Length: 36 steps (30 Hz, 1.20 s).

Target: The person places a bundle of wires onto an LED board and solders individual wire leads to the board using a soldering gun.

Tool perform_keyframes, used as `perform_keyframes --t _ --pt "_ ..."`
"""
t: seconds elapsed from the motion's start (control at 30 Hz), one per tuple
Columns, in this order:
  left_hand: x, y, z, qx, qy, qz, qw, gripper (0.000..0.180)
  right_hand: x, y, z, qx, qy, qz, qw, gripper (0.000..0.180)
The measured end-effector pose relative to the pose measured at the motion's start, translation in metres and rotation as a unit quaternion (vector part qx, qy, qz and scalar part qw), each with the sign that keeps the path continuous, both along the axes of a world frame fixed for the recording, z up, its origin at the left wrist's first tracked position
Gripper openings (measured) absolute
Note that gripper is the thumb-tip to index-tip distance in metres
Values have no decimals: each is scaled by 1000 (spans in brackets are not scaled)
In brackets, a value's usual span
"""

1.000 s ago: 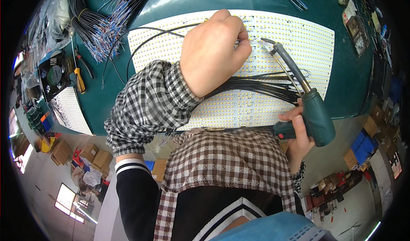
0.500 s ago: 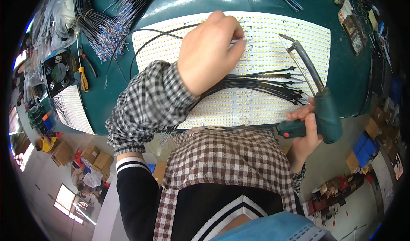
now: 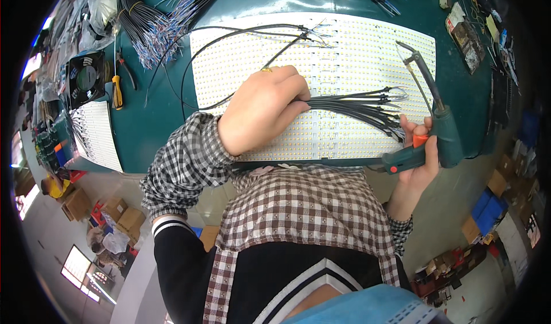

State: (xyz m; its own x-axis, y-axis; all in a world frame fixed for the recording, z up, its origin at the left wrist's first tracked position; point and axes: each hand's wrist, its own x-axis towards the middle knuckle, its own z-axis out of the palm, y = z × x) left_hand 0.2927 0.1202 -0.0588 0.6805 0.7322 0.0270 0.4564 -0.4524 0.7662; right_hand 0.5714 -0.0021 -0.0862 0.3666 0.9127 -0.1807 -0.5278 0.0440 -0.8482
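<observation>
My left hand (image 3: pixel 265 107) is closed over the near ends of a bundle of black cables (image 3: pixel 344 103), fingertips pressed together on them. The bundle lies across a white LED board (image 3: pixel 367 48) covered with rows of small yellow chips, its stripped ends fanning out to the right. Beyond that hand, a few loose black cables (image 3: pixel 229 31) curve over the board, thin bare wires at their tips. In my right hand (image 3: pixel 422 163) is a green soldering gun (image 3: pixel 445 134) with an orange trigger, its bent tip raised over the board's right side.
Large bundles of black cables (image 3: pixel 135 14) lie at the far left of the green table (image 3: pixel 155 103). A black fan (image 3: pixel 86 78), a yellow-handled screwdriver (image 3: pixel 117 91), pliers (image 3: pixel 126 71) and a smaller white LED board (image 3: pixel 99 134) sit left. A grimy box (image 3: pixel 468 40) stands at right.
My left hand has come nearer and left, from the loose cables' wire ends to the bundle, uncovering those ends on the board. The soldering gun's tip has shifted slightly right.
</observation>
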Motion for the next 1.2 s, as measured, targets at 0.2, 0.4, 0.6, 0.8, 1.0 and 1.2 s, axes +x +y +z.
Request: perform_keyframes --t 0.2,0.4,0.6,0.8,1.0,1.2 --pt "1 -1 3 -128 0 44 991 12 3 -5 9 15 21 -5 1000 31" --pt "-19 7 14 -76 -27 77 994 10 11 -3 18 20 7 -20 1000 33" --pt "-23 16 39 106 160 105 976 12 9 -1 16 14 -24 -8 1000 34" --pt "37 35 -5 169 41 68 982 14 2 -3 18 -3 -71 -6 997 35" --pt "38 42 -15 189 56 69 978 13 0 -7 22 -57 -93 -33 993 37" --pt "35 27 0 118 32 93 988 10 -8 -6 30 -82 -112 -37 990 36"
